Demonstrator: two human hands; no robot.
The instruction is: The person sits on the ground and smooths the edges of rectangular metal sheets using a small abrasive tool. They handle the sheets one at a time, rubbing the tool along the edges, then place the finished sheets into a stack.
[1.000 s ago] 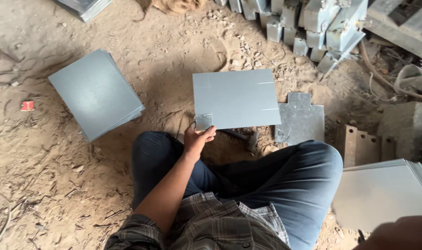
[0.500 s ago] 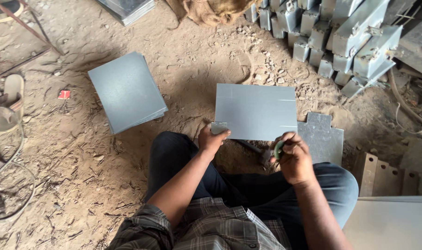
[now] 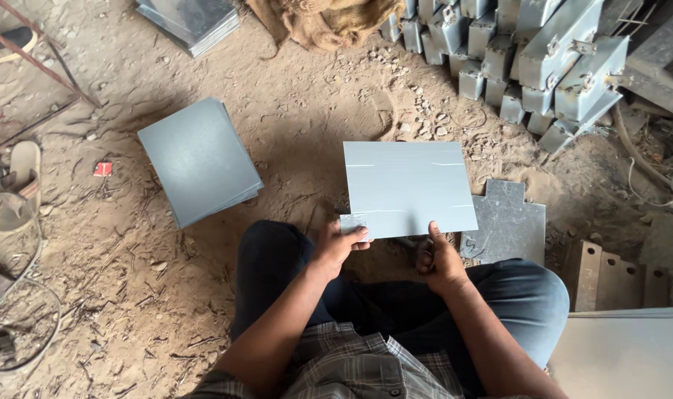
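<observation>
I sit on a dirt floor with a flat grey metal sheet [image 3: 406, 186] lying in front of my knees. My left hand [image 3: 341, 244] pinches a small tab at the sheet's near left corner. My right hand [image 3: 438, 256] grips the sheet's near edge further right, thumb on top. A notched grey metal plate [image 3: 508, 225] lies just right of the sheet, partly under it. My legs in dark trousers fill the lower middle.
A stack of grey sheets [image 3: 198, 159] lies to the left, another stack [image 3: 191, 21] at the top. Several folded metal boxes [image 3: 530, 59] pile at upper right beside a burlap sack [image 3: 323, 22]. More sheets [image 3: 624, 353] at lower right; sandals [image 3: 15, 193] and wire at left.
My right hand came into view from the right and took hold of the sheet's near edge. My left hand stayed on the corner tab. The view shifted left and up.
</observation>
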